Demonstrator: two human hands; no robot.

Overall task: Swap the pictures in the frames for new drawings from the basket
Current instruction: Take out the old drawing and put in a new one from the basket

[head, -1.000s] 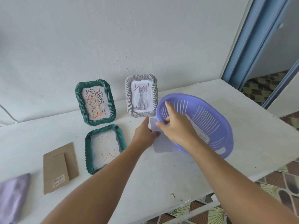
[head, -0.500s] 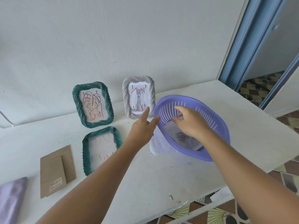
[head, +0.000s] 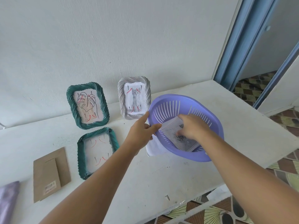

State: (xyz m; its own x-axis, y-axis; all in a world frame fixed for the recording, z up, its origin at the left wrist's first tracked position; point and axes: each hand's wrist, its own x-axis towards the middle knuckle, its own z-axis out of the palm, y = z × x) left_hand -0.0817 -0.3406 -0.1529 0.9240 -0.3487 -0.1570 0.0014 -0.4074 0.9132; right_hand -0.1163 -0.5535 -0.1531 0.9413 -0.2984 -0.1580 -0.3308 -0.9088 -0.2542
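Note:
A purple slotted basket (head: 208, 152) sits on the white table, holding drawings; the top drawing (head: 186, 141) shows dark roses. My right hand (head: 192, 128) is inside the basket, its fingertips curled onto that drawing. My left hand (head: 140, 133) holds the basket's left rim, thumb over the edge. A loose white sheet (head: 153, 148) lies partly under the basket. A green frame (head: 88, 105) with a leaf drawing and a grey frame (head: 134, 97) with a cat picture stand against the wall. Another green frame (head: 97, 151) lies face down, its back open.
The frame's brown cardboard backing (head: 50, 173) lies at the left, with a purple cloth (head: 8, 199) at the far left edge. A small nail (head: 167, 198) lies near the table's front edge. A blue door frame (head: 242, 46) rises at the right, beyond the table's end.
The basket, tilted up on its side before, now lies flatter on the table. My right hand went from its rim down onto the drawings. My left hand moved from the loose sheet to the rim.

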